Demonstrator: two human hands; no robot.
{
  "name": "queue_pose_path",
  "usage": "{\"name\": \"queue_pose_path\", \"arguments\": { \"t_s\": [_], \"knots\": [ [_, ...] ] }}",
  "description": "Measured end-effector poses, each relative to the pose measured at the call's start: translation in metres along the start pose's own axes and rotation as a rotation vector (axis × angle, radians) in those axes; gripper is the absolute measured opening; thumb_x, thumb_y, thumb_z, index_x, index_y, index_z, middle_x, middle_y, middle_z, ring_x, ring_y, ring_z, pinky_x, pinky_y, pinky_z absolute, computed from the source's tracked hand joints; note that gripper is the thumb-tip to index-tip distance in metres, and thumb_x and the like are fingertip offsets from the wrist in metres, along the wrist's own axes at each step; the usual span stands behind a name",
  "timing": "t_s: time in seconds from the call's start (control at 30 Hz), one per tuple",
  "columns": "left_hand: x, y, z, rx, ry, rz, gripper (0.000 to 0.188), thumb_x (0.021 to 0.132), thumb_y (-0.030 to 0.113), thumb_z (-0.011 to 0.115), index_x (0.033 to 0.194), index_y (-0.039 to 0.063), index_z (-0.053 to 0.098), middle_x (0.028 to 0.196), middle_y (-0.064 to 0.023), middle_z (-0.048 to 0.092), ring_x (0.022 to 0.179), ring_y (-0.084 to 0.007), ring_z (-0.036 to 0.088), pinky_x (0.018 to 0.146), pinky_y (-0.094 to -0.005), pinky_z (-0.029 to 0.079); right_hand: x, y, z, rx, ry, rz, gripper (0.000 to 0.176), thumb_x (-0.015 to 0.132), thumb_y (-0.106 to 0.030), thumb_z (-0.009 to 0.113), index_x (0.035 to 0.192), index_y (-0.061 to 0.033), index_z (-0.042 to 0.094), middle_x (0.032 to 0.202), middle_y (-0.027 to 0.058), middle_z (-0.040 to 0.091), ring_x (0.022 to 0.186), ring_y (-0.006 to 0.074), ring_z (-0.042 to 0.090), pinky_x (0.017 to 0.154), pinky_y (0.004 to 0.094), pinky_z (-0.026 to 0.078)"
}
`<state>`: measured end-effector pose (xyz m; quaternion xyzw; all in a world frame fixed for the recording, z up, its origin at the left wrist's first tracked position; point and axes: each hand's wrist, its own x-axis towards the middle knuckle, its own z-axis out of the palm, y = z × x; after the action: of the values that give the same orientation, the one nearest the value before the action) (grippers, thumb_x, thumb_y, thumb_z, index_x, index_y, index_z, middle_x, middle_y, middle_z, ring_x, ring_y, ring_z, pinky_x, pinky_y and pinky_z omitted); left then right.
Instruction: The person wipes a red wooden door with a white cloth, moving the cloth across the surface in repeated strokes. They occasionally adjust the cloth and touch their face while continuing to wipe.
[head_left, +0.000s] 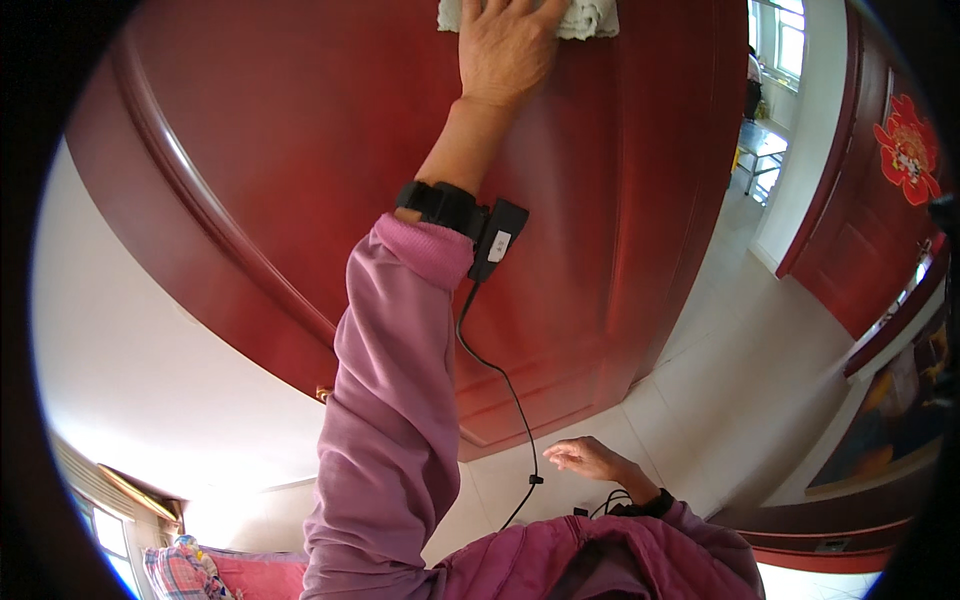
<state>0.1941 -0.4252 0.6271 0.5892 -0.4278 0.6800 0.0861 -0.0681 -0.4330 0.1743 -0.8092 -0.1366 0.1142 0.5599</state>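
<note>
My left hand (510, 45) presses a light, textured cloth (592, 19) flat against a dark red panelled door (555, 187), at the top of the view. The cloth is folded and shows on both sides of the fingers; its upper part is cut off by the frame. A black strap with a small black box (501, 240) sits on that wrist, and a cable hangs from it. Lower down, my right hand (589, 457) hangs in front of my body with its fingers loosely bent, holding nothing and touching nothing.
Tiled floor (675, 375) runs to the right, towards a second red door (862, 225) with a flower decoration. Beyond an opening stand a small table (761, 141) and a partly visible person (753, 86). A bed with pink bedding (262, 577) is at lower left.
</note>
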Motion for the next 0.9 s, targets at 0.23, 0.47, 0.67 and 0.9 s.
{"name": "queue_pose_path", "arguments": {
  "t_s": [0.23,0.47,0.67,0.9],
  "knots": [
    [-0.055,0.022,0.010,-0.111,-0.125,0.052,0.051,0.081,0.011,0.056,0.131,0.016,0.052,0.148,-0.0083,0.036,0.138,-0.0300,0.031,0.112,-0.0519,0.025,-0.003,0.001,0.002,0.000,0.035,0.058,0.026,0.092,-0.007,0.057,0.118,-0.0029,0.060,0.098,0.0101,0.069,0.085,0.0163,0.067,0.079,0.0293,0.052],
    [-0.113,0.058,0.018,-0.066,-0.270,0.097,0.053,0.081,0.011,0.059,0.133,0.019,0.051,0.150,-0.0032,0.035,0.139,-0.0228,0.030,0.111,-0.0458,0.027,0.000,-0.002,0.003,0.015,0.116,-0.008,0.024,0.088,-0.006,0.058,0.111,-0.0025,0.063,0.085,0.0093,0.069,0.073,0.0190,0.065,0.069,0.0309,0.051],
    [-0.167,0.089,0.021,-0.156,-0.522,0.103,0.059,0.084,0.013,0.057,0.140,0.025,0.043,0.154,0.0013,0.028,0.142,-0.0195,0.024,0.113,-0.0437,0.027,0.000,-0.010,0.002,0.022,0.160,-0.052,0.024,0.088,-0.007,0.058,0.110,-0.0032,0.064,0.087,0.0104,0.069,0.075,0.0222,0.065,0.070,0.0327,0.051],
    [-0.198,0.098,0.030,-0.244,-0.774,0.203,0.061,0.085,0.017,0.056,0.143,0.017,0.038,0.156,-0.0032,0.023,0.142,-0.0188,0.023,0.111,-0.0376,0.027,-0.002,-0.051,-0.033,0.031,0.210,0.012,0.023,0.086,-0.007,0.060,0.109,-0.0041,0.064,0.088,0.0112,0.069,0.076,0.0252,0.065,0.070,0.0342,0.051]
  ]
}}
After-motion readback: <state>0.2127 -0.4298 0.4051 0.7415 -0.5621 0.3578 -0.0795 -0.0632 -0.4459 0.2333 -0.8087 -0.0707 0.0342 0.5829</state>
